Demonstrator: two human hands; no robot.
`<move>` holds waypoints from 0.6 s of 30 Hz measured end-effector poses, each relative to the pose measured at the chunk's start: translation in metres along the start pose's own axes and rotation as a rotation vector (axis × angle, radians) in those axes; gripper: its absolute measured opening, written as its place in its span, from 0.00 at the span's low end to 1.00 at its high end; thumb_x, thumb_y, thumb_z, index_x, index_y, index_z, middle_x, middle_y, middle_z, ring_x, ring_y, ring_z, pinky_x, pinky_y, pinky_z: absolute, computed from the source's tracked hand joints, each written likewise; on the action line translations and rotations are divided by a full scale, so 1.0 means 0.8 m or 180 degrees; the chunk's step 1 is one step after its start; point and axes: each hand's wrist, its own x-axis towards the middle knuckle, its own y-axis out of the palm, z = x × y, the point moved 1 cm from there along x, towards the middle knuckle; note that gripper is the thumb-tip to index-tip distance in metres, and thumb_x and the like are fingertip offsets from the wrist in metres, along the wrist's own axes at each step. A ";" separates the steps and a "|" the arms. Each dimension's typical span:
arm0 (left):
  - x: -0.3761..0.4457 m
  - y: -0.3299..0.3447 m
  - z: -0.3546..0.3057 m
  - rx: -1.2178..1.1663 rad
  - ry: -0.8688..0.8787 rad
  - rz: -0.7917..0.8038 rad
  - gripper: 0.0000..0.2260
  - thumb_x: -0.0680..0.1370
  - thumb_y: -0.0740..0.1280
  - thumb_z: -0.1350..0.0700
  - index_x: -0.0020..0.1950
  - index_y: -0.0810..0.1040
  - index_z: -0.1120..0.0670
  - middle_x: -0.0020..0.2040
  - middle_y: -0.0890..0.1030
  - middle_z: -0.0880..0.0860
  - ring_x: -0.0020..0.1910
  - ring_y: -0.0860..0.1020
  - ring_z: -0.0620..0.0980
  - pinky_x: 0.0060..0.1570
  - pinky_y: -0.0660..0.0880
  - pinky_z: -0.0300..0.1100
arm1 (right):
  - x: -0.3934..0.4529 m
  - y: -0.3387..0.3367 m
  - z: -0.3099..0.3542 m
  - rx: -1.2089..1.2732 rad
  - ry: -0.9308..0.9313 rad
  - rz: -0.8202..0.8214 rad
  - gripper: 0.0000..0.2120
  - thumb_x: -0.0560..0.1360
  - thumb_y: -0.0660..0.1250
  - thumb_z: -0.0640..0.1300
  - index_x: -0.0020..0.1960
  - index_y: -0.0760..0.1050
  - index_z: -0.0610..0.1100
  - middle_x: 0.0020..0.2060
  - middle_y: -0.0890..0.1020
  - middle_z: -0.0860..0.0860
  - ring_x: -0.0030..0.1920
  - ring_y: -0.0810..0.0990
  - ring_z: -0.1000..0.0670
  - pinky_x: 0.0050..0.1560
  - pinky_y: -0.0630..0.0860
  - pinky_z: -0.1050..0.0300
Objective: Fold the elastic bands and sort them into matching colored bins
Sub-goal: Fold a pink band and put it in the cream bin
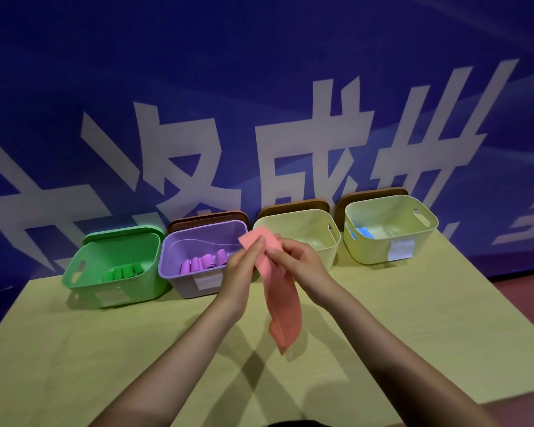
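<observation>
Head view: both hands, left hand (244, 266) and right hand (296, 257), are pinching the unfolded pink elastic band (282, 306) above the desk (105, 349), while folded bands are already sitting in the green bin (84, 291), purple bin (179, 282) and far-right bin (367, 254).

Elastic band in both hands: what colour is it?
Salmon pink elastic band, plain; head view.

Materials and surface finishes at the sorting table.
Smooth, semi-glossy plastic green bin (114, 272), purple bin (198, 257) and two pale yellow bins (305, 229); thin, matt, flexible pink elastic band (282, 306); matt yellow-green tabletop (413, 318); printed blue backdrop (259, 72).
</observation>
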 end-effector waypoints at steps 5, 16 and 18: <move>0.007 0.012 0.004 -0.0422 -0.0106 0.0424 0.18 0.84 0.51 0.49 0.58 0.80 0.49 0.57 0.83 0.50 0.59 0.79 0.48 0.60 0.73 0.46 | -0.006 -0.005 -0.009 0.0138 0.0158 0.0114 0.07 0.71 0.68 0.48 0.45 0.79 0.45 0.36 0.80 0.50 0.38 0.77 0.52 0.40 0.72 0.59; 0.073 -0.038 -0.033 -0.2273 -0.0109 -0.0377 0.12 0.81 0.59 0.48 0.54 0.77 0.54 0.42 0.82 0.51 0.40 0.82 0.48 0.43 0.78 0.42 | -0.024 -0.041 -0.063 -0.0326 0.0845 0.0649 0.06 0.75 0.71 0.44 0.39 0.79 0.47 0.30 0.81 0.51 0.31 0.79 0.52 0.34 0.74 0.61; 0.081 -0.047 -0.036 -0.2349 -0.0070 -0.0536 0.11 0.82 0.59 0.50 0.53 0.77 0.54 0.43 0.82 0.50 0.40 0.82 0.48 0.45 0.76 0.42 | -0.023 -0.048 -0.077 -0.0348 0.0938 0.0628 0.07 0.73 0.72 0.48 0.44 0.80 0.44 0.32 0.82 0.50 0.34 0.80 0.49 0.37 0.76 0.58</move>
